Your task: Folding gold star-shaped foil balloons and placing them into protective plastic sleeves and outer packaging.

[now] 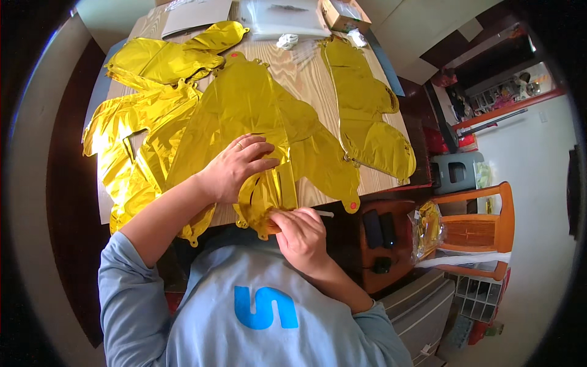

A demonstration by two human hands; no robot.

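Note:
A large flat gold foil balloon [244, 92] lies across the middle of the table, creased and hanging over the near edge. My left hand [239, 164] rests on it with the fingers apart, pressing on the foil. At the balloon's near edge, my right hand [299, 235] is closed, thumb and fingers pinching the foil's rim. A thin white straw-like stick [326, 213] juts out to the right from behind that hand; its other end is hidden. Small tabs edge the foil, and a red dot [353, 205] marks its right tip.
More flat gold balloons lie on the left [140, 122] and right [364, 104] of the wooden table [312, 92]. Clear plastic bags [284, 18], a small cardboard box [345, 15] and crumpled white scraps [287, 41] sit at the back. A wooden chair [471, 226] holds a bagged gold item [428, 226].

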